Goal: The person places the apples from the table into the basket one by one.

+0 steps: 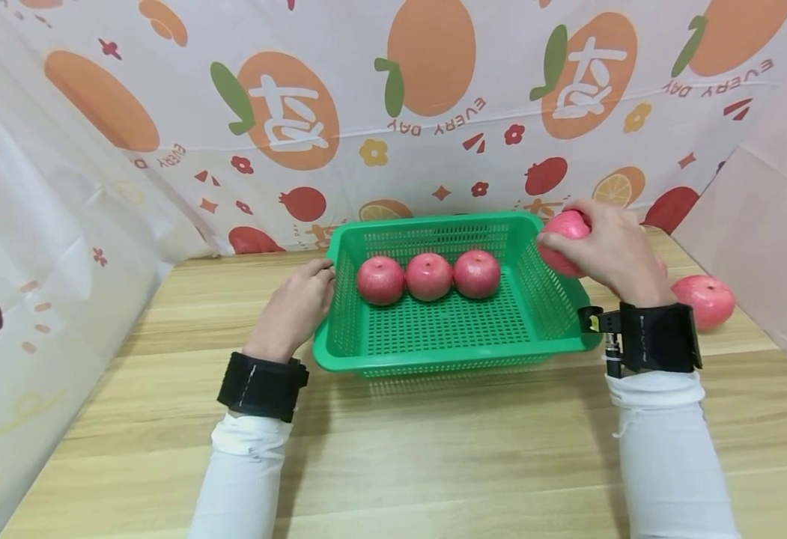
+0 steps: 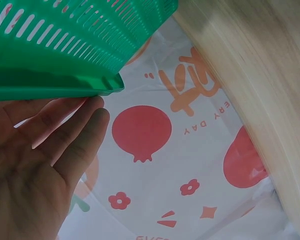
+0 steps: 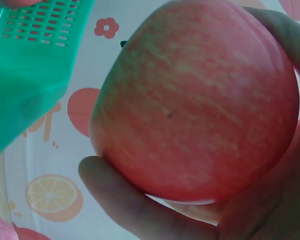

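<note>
held apple (image 3: 195,105) in right hand (image 1: 612,251) beside green basket (image 1: 460,355); touched left rim (image 2: 50,87) with left hand (image 1: 299,303), fingers extended; included three apples (image 1: 429,277) inside, another apple (image 1: 705,301) on table (image 1: 460,457); showed inverted "every day" on curtain (image 1: 194,97).

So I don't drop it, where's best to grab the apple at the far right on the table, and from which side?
Probably around its widest part, coming from above, with the hold on opposite flanks. The apple is round, has no handle, and sits with its dimpled top facing up.
</note>
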`<control>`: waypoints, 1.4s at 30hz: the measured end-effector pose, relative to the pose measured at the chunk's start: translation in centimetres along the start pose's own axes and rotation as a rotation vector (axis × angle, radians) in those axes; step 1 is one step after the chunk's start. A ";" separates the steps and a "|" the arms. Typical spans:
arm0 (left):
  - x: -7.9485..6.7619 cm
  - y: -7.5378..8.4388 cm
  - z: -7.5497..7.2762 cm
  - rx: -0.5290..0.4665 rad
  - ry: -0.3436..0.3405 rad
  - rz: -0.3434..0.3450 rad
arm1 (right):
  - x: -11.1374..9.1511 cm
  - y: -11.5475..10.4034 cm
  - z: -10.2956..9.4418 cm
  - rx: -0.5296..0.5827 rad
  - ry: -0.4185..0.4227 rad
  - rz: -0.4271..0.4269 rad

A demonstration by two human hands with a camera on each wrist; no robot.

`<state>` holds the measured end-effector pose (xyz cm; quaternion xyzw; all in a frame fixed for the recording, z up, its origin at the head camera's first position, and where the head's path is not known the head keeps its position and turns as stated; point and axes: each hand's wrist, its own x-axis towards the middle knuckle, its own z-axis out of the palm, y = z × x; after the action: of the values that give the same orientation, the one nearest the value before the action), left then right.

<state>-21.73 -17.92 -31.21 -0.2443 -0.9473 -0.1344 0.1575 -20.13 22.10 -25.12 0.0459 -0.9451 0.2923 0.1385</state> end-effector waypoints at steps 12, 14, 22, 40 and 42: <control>0.0 0.1 0.2 -0.003 -0.001 0.002 | 0.6 -0.9 0.8 -0.036 -0.026 -0.058; 0.0 0.1 0.1 -0.003 0.000 0.006 | 0.7 -1.1 0.8 -0.037 -0.028 -0.061; 0.0 -0.1 0.0 0.014 0.045 0.034 | 0.9 -2.1 1.3 -0.028 -0.040 -0.083; 0.0 0.0 0.0 0.008 0.019 0.017 | 1.0 -3.4 2.3 -0.035 -0.093 -0.114; 0.0 0.0 0.0 0.007 0.022 0.019 | 1.0 -3.7 2.4 -0.037 -0.096 -0.115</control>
<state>-21.69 -17.94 -31.21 -0.2514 -0.9436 -0.1324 0.1699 -21.02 17.70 -24.75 0.1116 -0.9517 0.2639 0.1104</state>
